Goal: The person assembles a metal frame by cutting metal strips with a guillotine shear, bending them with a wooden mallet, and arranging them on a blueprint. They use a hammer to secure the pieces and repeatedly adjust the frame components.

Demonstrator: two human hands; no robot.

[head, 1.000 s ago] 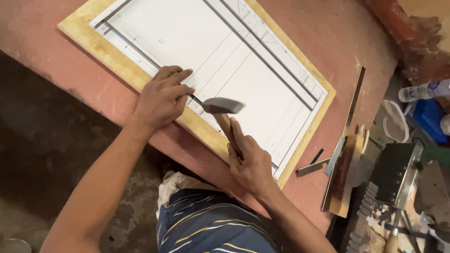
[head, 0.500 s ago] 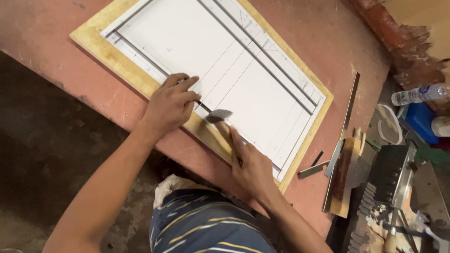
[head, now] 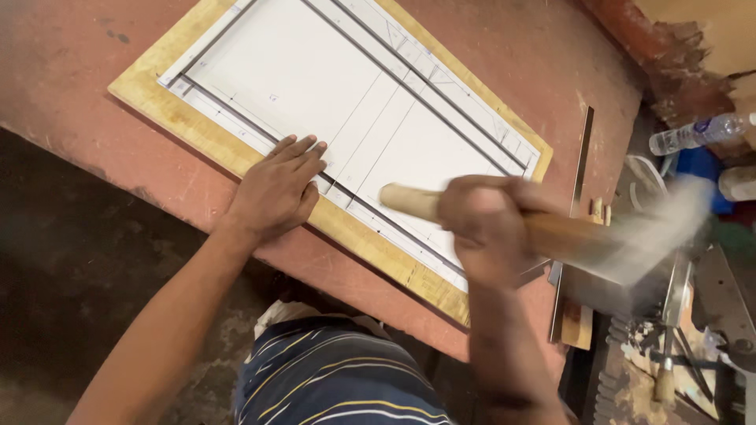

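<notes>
A pale wooden board (head: 197,134) with a white panel (head: 315,86) and thin metal strips lies on the reddish table (head: 535,55). My left hand (head: 276,189) rests flat on the board's near edge, fingers together over a metal strip. My right hand (head: 484,228) grips a wooden-handled hammer (head: 567,236), raised above the board's right end. The hammer head is blurred, off to the right.
A long metal bar (head: 581,165) lies along the table's right side. Beyond the table edge at the right are a plastic bottle (head: 697,134), a blue object, and tools on a cluttered surface (head: 677,346). Dark floor shows at the left.
My right hand has lifted the hammer from the strip by my left fingers and swung it up to the right. My left hand has flattened on the board's edge.
</notes>
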